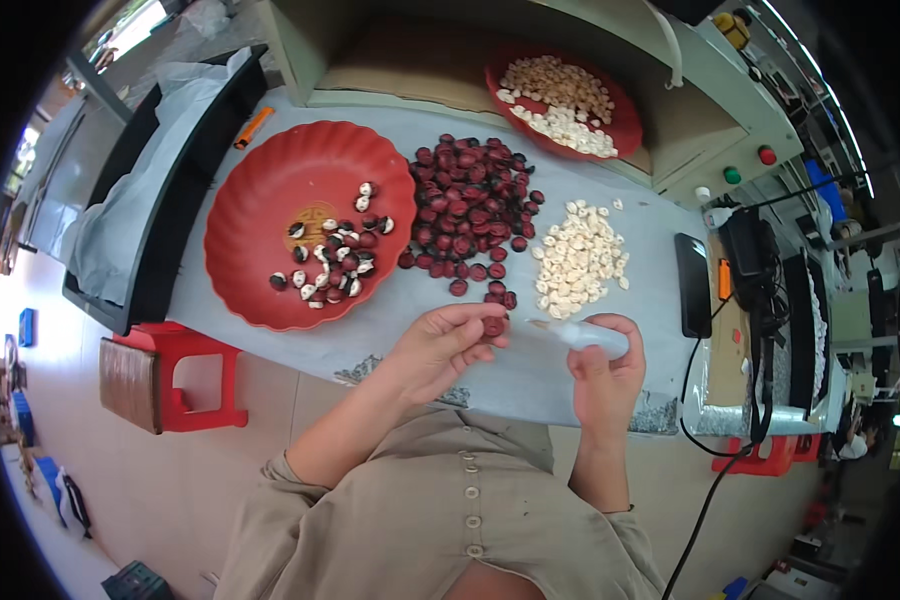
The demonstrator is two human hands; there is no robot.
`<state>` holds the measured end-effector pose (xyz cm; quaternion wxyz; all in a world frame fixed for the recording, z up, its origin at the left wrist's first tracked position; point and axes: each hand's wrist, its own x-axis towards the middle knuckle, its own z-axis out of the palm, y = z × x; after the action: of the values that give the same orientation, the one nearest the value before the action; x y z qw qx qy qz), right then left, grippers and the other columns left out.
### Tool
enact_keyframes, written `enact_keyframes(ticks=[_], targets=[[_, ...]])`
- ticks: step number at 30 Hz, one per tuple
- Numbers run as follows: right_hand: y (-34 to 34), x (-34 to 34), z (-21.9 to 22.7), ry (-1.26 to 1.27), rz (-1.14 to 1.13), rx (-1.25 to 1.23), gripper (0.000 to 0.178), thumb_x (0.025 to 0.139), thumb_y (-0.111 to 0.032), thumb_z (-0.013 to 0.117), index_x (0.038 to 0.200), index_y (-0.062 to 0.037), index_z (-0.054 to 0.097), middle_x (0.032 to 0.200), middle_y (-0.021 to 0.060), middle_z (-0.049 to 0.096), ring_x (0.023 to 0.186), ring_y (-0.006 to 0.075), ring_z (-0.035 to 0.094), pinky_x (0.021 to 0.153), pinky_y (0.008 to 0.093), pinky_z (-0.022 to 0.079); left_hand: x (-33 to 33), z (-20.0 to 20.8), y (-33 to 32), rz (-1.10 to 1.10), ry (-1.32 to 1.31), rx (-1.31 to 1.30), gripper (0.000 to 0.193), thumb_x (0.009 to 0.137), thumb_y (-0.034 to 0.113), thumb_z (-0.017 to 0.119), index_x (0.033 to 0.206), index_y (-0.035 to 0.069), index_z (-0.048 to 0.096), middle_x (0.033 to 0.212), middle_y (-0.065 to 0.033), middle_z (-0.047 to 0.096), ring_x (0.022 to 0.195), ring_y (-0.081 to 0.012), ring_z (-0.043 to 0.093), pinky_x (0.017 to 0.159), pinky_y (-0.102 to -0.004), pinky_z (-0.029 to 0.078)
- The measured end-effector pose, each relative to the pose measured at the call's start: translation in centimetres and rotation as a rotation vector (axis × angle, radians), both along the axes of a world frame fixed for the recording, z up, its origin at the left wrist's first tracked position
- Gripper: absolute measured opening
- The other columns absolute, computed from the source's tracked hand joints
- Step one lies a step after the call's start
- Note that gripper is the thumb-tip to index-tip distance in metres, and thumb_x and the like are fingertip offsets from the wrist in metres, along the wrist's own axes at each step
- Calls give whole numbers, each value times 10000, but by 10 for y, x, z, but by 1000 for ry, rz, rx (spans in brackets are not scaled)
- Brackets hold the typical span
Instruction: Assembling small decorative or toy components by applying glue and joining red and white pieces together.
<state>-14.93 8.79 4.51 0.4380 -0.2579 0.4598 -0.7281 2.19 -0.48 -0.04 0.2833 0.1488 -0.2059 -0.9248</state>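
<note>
Between the fingertips of my left hand (440, 350) is a small dark red round piece (493, 327). My right hand (606, 370) grips a whitish squeeze bottle (595, 340), its thin nozzle pointing left toward the red piece, a short gap apart. Just beyond my hands lies a heap of dark red and black round pieces (465, 200). To its right is a pile of small cream-coloured pieces (580, 255). The red scalloped plate (260, 190) on the left holds several red-and-black pieces joined with white ones (335, 265).
A second red plate (625, 125) with cream pieces stands at the back, partly inside a pale cabinet (410, 100). A plastic-lined black tray (155, 210) is at the left, near an orange lighter (254, 128). At the right lie a black phone (692, 285) and cables (765, 360).
</note>
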Motion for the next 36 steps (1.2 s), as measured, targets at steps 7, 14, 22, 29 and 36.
enact_keyframes(ticks=[7,14,22,29,36], targets=[[10,9,0,388,-64,-108,242,746,-80,615,913,5,462,806,42,460,630,65,439,531,187,371,-8,-1,4,-43,47,52,266,838,112,481,1075,-6,510,953,-88,560,802,-149,550,654,-224,461],[9,10,-3,606,-37,-85,234,758,-104,606,896,11,455,780,59,446,628,87,435,533,187,363,-8,0,6,-32,10,17,285,828,133,501,1072,-14,506,935,-99,558,782,-139,533,661,-216,450],[5,11,-3,590,-33,-101,227,752,-91,607,892,9,458,782,62,449,635,99,441,545,191,362,-7,-1,4,-49,-8,18,272,827,120,501,1067,-7,517,931,-87,564,778,-142,544,665,-222,455],[7,10,-3,647,-19,-81,222,747,-87,611,881,5,460,772,66,458,628,107,445,546,202,367,-7,0,4,-47,-5,-4,274,826,120,502,1069,-6,516,956,-100,564,799,-144,551,655,-220,461],[7,9,-3,687,-37,-72,238,731,-95,632,875,0,468,760,73,480,624,122,447,545,214,366,-8,-2,4,-49,8,-14,273,828,115,499,1069,-12,514,953,-107,562,802,-148,555,653,-219,464]])
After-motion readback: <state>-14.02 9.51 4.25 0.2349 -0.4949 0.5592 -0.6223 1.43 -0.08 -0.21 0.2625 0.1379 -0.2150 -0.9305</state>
